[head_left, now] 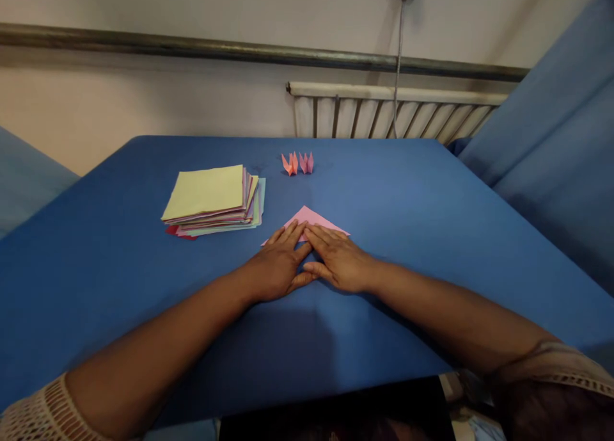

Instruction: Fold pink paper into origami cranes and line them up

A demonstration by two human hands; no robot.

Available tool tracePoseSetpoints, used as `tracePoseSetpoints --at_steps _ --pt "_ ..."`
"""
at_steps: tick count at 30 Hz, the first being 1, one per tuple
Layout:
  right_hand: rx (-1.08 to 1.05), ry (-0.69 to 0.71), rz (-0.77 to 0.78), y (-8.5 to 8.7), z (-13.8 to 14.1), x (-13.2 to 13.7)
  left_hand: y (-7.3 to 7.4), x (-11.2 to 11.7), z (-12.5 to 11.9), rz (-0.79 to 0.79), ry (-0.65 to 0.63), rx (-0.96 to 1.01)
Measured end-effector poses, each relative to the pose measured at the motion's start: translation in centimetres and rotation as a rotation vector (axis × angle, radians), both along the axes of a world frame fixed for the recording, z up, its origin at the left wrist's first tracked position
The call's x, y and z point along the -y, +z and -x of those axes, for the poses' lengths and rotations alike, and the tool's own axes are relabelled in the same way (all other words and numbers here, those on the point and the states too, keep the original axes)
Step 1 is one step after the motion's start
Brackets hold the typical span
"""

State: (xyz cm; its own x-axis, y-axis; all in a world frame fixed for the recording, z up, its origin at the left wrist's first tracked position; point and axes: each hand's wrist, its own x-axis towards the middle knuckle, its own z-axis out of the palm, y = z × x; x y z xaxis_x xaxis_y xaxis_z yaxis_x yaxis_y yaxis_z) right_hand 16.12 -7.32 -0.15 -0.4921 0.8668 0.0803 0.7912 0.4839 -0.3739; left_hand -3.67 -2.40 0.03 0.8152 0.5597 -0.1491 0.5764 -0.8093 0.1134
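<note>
A pink sheet of paper (pixel 311 219) folded into a triangle lies on the blue table (pixel 432 236), its tip pointing away from me. My left hand (pixel 277 267) rests flat on its near left part, fingers stretched out. My right hand (pixel 338 259) lies flat on its near right part, fingers stretched out too. The fingertips of both hands meet over the middle of the paper. Neither hand grips anything.
A stack of coloured square papers (pixel 213 200), yellow on top, sits to the left. Two small folded paper figures (pixel 297 163), orange and pink, stand further back. A radiator (pixel 393 113) lines the wall behind. Blue partitions flank the table.
</note>
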Motion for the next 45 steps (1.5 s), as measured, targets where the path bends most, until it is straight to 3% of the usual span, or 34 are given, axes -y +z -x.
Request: tracePoseSetpoints --at_steps 4,8,12,15,19,22,31,36,40,45 --pt "0.040 -0.077 0.046 -0.5 -0.4 0.0 0.1 0.5 0.5 0.004 0.060 -0.020" --pt "0.081 -0.188 0.057 -0.4 -1.0 0.3 0.2 1.0 1.1 -0.033 0.208 -0.076" --pt "0.059 -0.307 0.026 0.0 -0.6 0.0 0.5 1.4 0.9 -0.060 0.273 -0.108" --pt "-0.050 -0.225 -0.036 0.5 1.1 -1.1 0.5 1.5 0.6 -0.061 0.268 -0.109" --pt "-0.102 -0.088 0.094 0.8 3.9 -3.0 0.3 1.3 0.7 -0.037 0.263 -0.116" --pt "-0.065 -0.100 0.091 0.5 4.1 -3.6 0.4 1.4 0.7 -0.025 0.264 -0.123" --pt "0.110 -0.430 0.038 -1.3 0.9 -3.8 3.1 1.6 1.2 -0.077 0.409 -0.257" --pt "0.106 -0.460 0.003 -1.7 1.3 -4.2 4.5 2.5 2.2 -0.149 0.375 -0.312" --pt "0.029 -0.464 -0.024 -1.5 0.8 -4.4 4.8 1.5 2.2 -0.195 0.338 -0.219" --pt "-0.091 -0.536 -0.020 -1.0 0.2 -5.0 2.9 -1.1 1.1 -0.183 0.401 0.194"
